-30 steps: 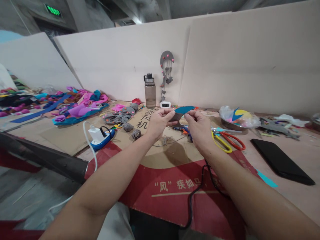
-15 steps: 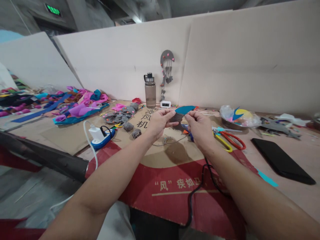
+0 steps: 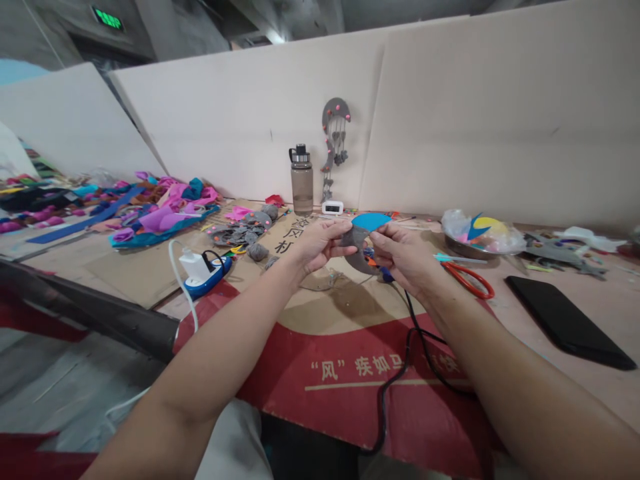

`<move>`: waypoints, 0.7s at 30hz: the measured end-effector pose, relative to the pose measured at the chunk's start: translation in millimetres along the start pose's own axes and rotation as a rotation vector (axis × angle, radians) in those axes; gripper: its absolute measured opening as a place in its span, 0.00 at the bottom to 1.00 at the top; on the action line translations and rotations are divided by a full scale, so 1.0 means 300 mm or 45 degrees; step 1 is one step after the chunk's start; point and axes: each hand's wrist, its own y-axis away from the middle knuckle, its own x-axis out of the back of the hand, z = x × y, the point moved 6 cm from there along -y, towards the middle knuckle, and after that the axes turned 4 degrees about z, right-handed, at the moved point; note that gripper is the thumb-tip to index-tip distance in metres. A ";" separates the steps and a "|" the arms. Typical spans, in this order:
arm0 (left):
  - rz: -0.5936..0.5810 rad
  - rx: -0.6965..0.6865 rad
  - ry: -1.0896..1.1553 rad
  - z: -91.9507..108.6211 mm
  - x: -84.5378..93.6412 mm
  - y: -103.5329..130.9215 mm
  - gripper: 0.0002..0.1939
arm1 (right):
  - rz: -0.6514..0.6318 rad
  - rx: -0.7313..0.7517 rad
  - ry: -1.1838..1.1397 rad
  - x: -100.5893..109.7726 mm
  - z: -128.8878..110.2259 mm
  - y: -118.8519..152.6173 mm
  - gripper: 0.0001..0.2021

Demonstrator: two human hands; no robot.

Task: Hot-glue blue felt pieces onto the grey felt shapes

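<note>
Above the cardboard my left hand [image 3: 324, 245] pinches a grey felt piece [image 3: 364, 261], curved like a crescent, between thumb and fingers. A bright blue felt piece [image 3: 371, 221] with a rounded edge lies against its upper part. My right hand [image 3: 401, 250] has thumb and fingertips closed at the right end of the blue felt. Whether the two pieces are joined is not clear. Behind the right hand, partly covered, are red-handled scissors [image 3: 469, 280]. A thin grey cord [image 3: 320, 285] rests on the cardboard below the hands.
A water bottle [image 3: 302, 180] and a small white clock [image 3: 332, 208] stand near the board. Grey yarn balls [image 3: 257, 251], felt scraps [image 3: 170, 207] and a power strip [image 3: 207, 277] are leftward. To the right lie a bowl [image 3: 467, 248] and a black phone [image 3: 567, 320]. A black cable [image 3: 383, 407] crosses the cardboard.
The felt has turned slightly, so more of the grey curved end shows below my fingers. My right forearm has shifted and now covers the yellow scissor handle. Both hands keep their hold.
</note>
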 end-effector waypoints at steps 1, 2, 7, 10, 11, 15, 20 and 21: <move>-0.023 0.022 -0.005 -0.004 0.000 -0.001 0.07 | -0.030 -0.013 -0.019 -0.005 0.001 0.002 0.19; -0.043 0.044 -0.011 -0.008 0.002 -0.003 0.08 | -0.054 -0.021 -0.030 -0.009 0.002 0.003 0.19; -0.090 0.120 -0.016 -0.025 0.011 -0.006 0.10 | -0.107 0.006 -0.033 -0.025 -0.005 0.018 0.20; -0.126 0.101 -0.008 -0.025 0.002 0.000 0.08 | -0.108 0.003 -0.035 -0.033 -0.008 0.026 0.21; -0.139 0.095 -0.017 -0.026 -0.003 0.003 0.07 | -0.112 -0.006 -0.025 -0.035 -0.006 0.027 0.23; -0.167 0.080 -0.118 -0.034 -0.026 0.007 0.07 | -0.108 -0.024 0.096 -0.034 0.018 0.019 0.23; -0.051 -0.024 -0.295 -0.038 -0.028 -0.003 0.14 | -0.006 0.058 0.209 -0.011 0.054 -0.007 0.20; 0.020 -0.057 -0.338 -0.037 -0.022 -0.003 0.15 | 0.024 0.064 0.234 -0.006 0.059 -0.009 0.19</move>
